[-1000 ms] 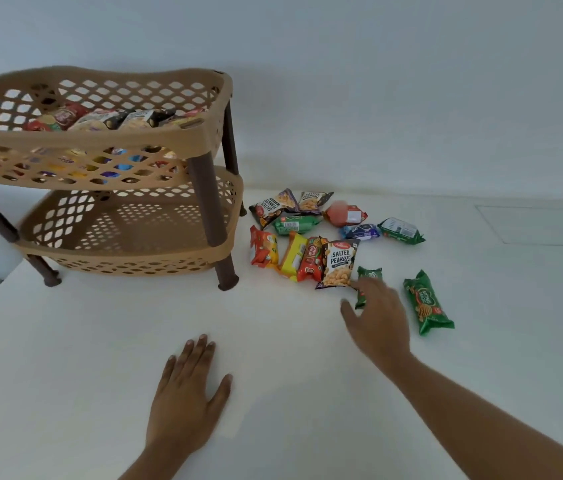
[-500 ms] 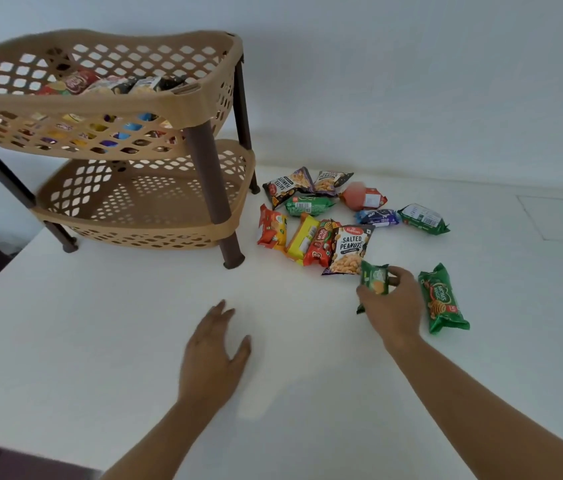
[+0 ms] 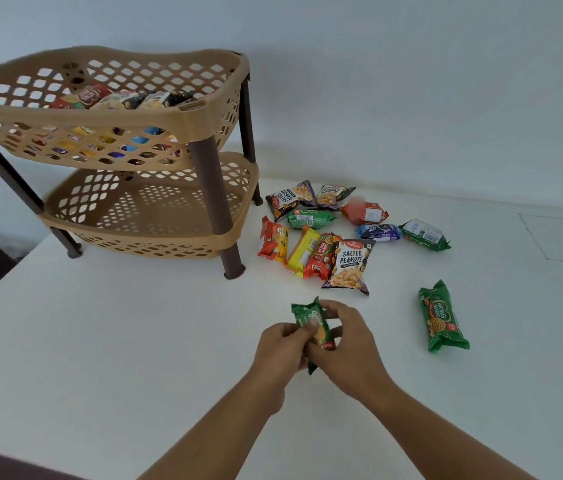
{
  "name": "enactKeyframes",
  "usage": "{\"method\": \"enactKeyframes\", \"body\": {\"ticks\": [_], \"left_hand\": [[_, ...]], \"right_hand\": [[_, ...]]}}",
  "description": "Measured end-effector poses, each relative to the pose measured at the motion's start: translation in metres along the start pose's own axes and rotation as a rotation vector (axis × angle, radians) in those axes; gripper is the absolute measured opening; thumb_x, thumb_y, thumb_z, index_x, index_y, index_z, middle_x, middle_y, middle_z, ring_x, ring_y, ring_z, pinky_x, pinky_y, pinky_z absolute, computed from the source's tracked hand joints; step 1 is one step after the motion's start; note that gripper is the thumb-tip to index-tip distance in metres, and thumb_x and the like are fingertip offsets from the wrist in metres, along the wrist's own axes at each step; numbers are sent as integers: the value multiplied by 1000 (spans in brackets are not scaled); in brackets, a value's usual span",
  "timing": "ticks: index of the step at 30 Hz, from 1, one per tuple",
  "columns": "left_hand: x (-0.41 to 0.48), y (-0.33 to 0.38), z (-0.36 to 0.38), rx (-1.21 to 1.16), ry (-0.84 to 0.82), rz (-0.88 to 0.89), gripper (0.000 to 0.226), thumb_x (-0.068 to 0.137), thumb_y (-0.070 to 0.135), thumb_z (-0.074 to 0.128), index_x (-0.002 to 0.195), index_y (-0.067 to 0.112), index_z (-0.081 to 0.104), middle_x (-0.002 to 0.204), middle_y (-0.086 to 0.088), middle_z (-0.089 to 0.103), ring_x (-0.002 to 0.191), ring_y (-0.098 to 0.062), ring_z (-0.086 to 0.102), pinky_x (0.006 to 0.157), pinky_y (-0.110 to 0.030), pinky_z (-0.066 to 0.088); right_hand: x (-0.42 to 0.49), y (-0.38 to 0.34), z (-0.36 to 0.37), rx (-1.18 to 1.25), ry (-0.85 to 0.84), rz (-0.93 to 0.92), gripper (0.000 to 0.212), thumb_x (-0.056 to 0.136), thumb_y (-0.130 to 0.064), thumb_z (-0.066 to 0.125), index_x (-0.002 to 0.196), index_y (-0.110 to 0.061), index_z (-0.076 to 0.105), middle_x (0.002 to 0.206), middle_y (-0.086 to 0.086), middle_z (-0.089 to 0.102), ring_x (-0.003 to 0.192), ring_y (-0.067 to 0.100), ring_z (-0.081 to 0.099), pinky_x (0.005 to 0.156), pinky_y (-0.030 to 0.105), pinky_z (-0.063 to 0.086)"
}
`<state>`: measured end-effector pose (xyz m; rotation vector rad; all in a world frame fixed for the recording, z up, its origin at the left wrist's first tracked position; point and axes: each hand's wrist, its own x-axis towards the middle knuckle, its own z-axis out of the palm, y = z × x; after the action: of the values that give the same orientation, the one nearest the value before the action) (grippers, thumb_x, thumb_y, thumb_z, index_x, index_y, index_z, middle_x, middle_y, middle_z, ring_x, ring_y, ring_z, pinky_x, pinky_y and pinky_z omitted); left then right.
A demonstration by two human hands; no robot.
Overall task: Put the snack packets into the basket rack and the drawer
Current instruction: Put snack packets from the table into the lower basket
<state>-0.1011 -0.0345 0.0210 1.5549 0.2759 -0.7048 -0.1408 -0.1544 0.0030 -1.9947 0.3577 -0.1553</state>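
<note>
Gripped from both sides by left hand (image 3: 282,348) and right hand (image 3: 349,344), close together over the white table (image 3: 134,341): small green packet (image 3: 311,320), long axis running near-to-far, far end tilted left, probably lifted clear. Farther right, lying lengthwise: larger green packet (image 3: 441,317). Beyond, heaped packets (image 3: 321,244) beside the basket rack (image 3: 183,116), upper tier part-filled.

White table (image 3: 100,358) set against a plain pale wall (image 3: 411,81)
</note>
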Motion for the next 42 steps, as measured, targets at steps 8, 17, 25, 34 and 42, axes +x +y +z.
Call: {"method": "enactKeyframes", "body": {"ticks": [8,17,25,34,42], "left_hand": [[-3,5,-22,-220,93,-48,28,94,28,60,113,8,66,101,-13,76,93,-24,73,84,-36,59],[-17,9,-34,-485,-25,-42,34,99,22,49,126,5,58,111,-14,74,102,-30,71,96,-45,53],[-22,5,-44,-482,13,-50,33,99,22,49,126,5,59,110,-13,74,104,-30,70,101,-47,50],[-23,7,-59,-483,18,-20,33,100,23,47,127,6,58,108,-13,75,102,-30,71,97,-46,53],[-22,23,-92,-439,-48,25,32,98,23,51,124,6,60,109,-13,74,103,-29,71,93,-42,53]], "right_hand": [[45,4,-24,22,31,26,39,82,-31,76,118,-29,61,116,-16,58,109,3,55,84,25,45],[122,33,-50,67,327,358,62,83,-29,74,137,-15,48,138,7,53,120,24,53,89,32,43],[143,39,-42,51,301,470,76,71,-38,83,135,-13,52,124,10,64,109,26,62,95,42,51],[128,41,-53,240,450,454,33,78,-19,77,110,-15,72,89,-1,73,79,16,70,74,35,58],[71,-14,-35,495,443,224,12,83,-17,76,88,-25,70,85,-2,76,72,13,75,57,26,59]]}}
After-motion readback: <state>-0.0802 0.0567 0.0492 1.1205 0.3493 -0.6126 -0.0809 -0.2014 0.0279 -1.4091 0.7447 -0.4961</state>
